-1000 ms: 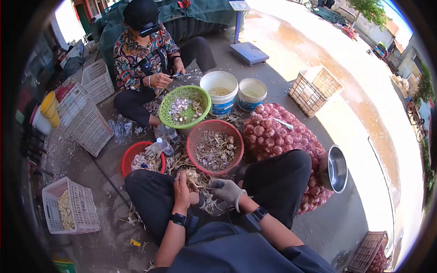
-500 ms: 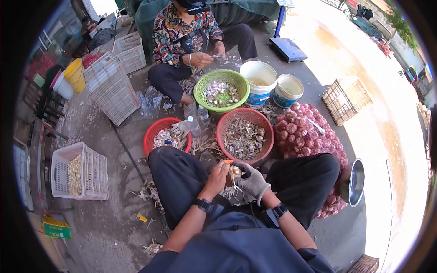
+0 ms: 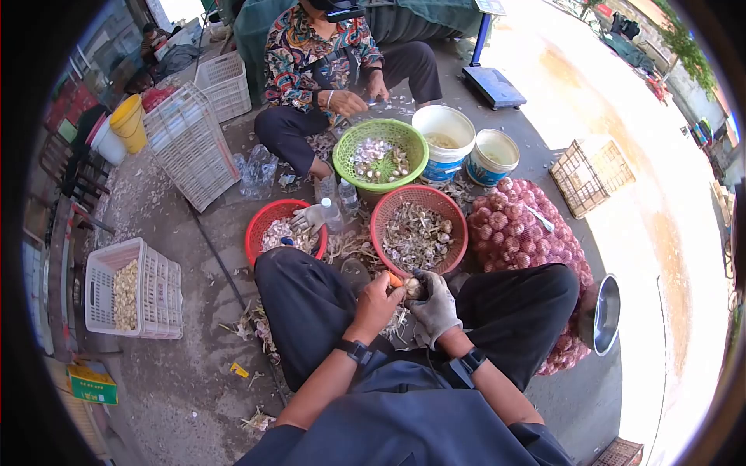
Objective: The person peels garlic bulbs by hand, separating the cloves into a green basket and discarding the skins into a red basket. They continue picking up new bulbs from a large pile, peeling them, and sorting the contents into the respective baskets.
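My left hand (image 3: 376,304) is bare and closed on a small orange object (image 3: 395,280), whose kind I cannot make out. My right hand (image 3: 435,308), in a grey glove, grips a pale garlic bulb (image 3: 413,290). The two hands meet between my knees, with the orange piece against the bulb's left side. Just beyond them stands a red basket (image 3: 378,247) of garlic stalks and skins. A smaller red basin (image 3: 252,237) to the left holds garlic cloves, with a spare glove (image 3: 308,218) at its rim.
A person (image 3: 322,66) sits opposite, behind a green basket (image 3: 342,159) of garlic. White buckets (image 3: 444,120) stand beside it. By my right knee lies a net sack of garlic bulbs (image 3: 521,225), with a metal bowl (image 3: 606,314) leaning there. A white crate (image 3: 159,291) is at left.
The garlic bulb has turned and sits higher in my right hand, its dangling roots or stalk no longer showing. The other person's left-side hand has shifted.
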A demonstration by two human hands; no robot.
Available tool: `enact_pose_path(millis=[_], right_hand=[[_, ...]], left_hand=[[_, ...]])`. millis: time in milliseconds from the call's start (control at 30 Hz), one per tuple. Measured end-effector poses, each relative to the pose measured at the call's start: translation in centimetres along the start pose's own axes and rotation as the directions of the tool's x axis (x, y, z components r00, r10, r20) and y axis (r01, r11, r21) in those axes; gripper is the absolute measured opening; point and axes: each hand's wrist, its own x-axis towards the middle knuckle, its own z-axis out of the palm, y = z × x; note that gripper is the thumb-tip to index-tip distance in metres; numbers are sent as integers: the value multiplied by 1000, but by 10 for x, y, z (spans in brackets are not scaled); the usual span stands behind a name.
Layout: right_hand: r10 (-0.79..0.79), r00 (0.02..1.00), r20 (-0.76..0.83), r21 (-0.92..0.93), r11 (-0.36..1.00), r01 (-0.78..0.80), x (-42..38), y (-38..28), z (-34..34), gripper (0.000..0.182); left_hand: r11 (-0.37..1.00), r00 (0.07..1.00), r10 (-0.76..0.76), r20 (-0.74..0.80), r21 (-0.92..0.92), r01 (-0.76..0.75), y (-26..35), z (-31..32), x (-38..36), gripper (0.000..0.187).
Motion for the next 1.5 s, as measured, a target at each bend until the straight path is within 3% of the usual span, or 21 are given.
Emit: enact_pose_path(millis=[33, 133, 267, 333, 467, 567, 667, 767, 867, 967, 1067, 1133, 1267, 1367, 1400, 1467, 1500], right_hand=[[-23, 1000, -7, -20, 1000, 23, 0, 0, 0, 58], [142, 986, 84, 344, 925, -162, -1, 1, -1, 57], [192, 967, 168, 601, 757, -255, -1, 0, 0, 61], [199, 964, 178, 664, 698, -267, -1, -4, -2, 63], [165, 964, 207, 709, 654, -264, -1, -12, -11, 64], [139, 961, 240, 741, 613, -273, -1, -19, -17, 67], [101, 953, 287, 783, 548, -294, -1, -23, -24, 70], [69, 968, 242, 819, 520, -242, 1, -27, -33, 71], [74, 977, 200, 771, 603, -203, 2, -19, -30, 69], [124, 980, 153, 731, 653, -197, 0, -11, -20, 66], [155, 986, 69, 573, 802, -166, 1, 3, -8, 61], [178, 984, 20, 343, 923, -174, 3, -2, -9, 57], [-3, 995, -101, 69, 998, 10, 5, 1, 2, 52], [21, 999, -32, 135, 991, -16, 4, 6, 5, 51], [60, 998, 20, 302, 951, -64, 4, 5, 5, 51], [112, 983, 143, 596, 783, -175, 3, 4, 2, 51], [175, 947, 268, 693, 648, -316, 4, 0, -5, 55]], left_hand=[[1000, 1000, 5, -4, 14, -5, 1, 1, 0, 22], [998, 997, 58, -41, -9, -59, 8, -1, 1, 20], [995, 994, 81, -72, -59, -85, 5, 0, 1, 20], [984, 999, -10, -53, -177, 0, 0, 0, -1, 19], [900, 991, -127, -49, -426, 94, -14, 3, 0, 20], [849, 985, -168, -46, -515, 121, -12, 1, 0, 18], [676, 919, -386, 78, -654, 339, -17, 0, -3, 17], [676, 880, -462, 110, -599, 430, -30, -6, -3, 19], [736, 931, -356, 79, -590, 331, -21, -6, -1, 18], [687, 939, -318, 130, -651, 323, -17, -3, -2, 23], [558, 868, -342, 360, -665, 496, 12, -5, -6, 27], [704, 882, -337, 330, -533, 469, 8, -1, -6, 30], [920, 934, -246, 260, -239, 309, 5, 2, -3, 34], [961, 985, -93, 143, -245, 126, -7, 6, -3, 35], [966, 988, -75, 136, -235, 106, -11, 6, -2, 34], [975, 992, -41, 121, -213, 67, -20, 3, -1, 33], [963, 986, -70, 148, -247, 105, -20, 1, -2, 32]])
